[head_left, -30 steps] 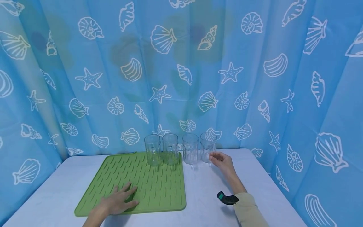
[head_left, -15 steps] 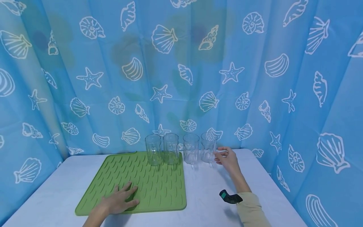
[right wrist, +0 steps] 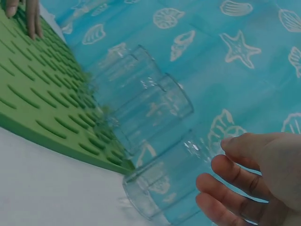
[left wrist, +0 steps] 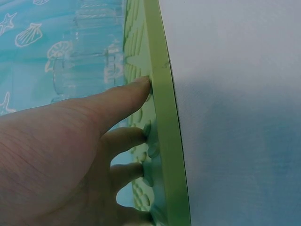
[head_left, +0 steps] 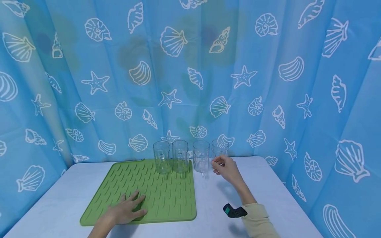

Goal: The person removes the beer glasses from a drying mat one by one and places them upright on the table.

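Note:
Several clear drinking glasses stand upright in a row at the back. The leftmost glass [head_left: 162,157] and the second glass [head_left: 180,157] are on the green ridged mat [head_left: 166,208]; the third glass [head_left: 201,157] is just off its right edge. My right hand [head_left: 227,170] is raised in front of the rightmost glass [head_left: 220,148], covering its lower part. Its fingers [right wrist: 230,193] are loosely bent, with nothing seen between them. My left hand [head_left: 126,210] rests spread near the mat's front edge, fingertips touching the ridges in the left wrist view.
A white cloth covers the table [head_left: 211,208]. Directly behind the glasses hangs a blue curtain [head_left: 190,109] printed with seashells and starfish, which also closes off both sides. A black band [head_left: 234,211] sits on the right wrist beside a beige sleeve [head_left: 257,218].
The right hand first shifted right, to the side of the rightmost glass, then came back left in front of it. The left hand and the glasses have stayed in place.

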The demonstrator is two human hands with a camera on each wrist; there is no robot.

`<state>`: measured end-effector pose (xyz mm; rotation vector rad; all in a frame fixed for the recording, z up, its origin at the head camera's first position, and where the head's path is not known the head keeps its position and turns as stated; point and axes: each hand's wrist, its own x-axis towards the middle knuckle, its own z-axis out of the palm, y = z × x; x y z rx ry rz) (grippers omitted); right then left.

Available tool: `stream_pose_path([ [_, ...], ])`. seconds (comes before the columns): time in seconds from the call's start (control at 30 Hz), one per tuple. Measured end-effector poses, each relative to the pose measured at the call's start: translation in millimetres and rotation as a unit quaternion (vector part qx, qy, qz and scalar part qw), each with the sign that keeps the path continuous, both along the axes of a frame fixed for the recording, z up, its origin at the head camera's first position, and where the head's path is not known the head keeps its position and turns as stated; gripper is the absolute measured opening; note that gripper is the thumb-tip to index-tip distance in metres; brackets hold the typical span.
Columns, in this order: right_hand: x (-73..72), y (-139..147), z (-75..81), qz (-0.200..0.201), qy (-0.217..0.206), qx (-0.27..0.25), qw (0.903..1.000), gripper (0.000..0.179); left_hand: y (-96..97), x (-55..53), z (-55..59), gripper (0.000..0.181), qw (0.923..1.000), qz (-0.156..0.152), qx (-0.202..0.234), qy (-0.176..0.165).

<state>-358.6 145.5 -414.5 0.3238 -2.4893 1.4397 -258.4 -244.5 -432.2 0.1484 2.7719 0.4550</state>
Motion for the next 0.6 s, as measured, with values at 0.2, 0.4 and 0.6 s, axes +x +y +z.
stream_pose_path([
  [0.2,3.7,-13,-2.9,0.031,0.01,0.011,0.9994,0.01,-0.1,0.2,0.2,0.075,1.0,-0.002,-0.004,0.001],
  [0.4,8.5,-29,-9.9,0.069,0.01,0.034,0.997,0.01,-1.8,-2.6,-1.3,0.079,0.9999,-0.004,-0.013,-0.004],
  [0.6,11.7,-40,-17.8,0.101,0.002,0.05,0.9937,0.01,-1.4,-2.9,-2.1,0.079,0.9999,-0.001,-0.014,-0.008],
])
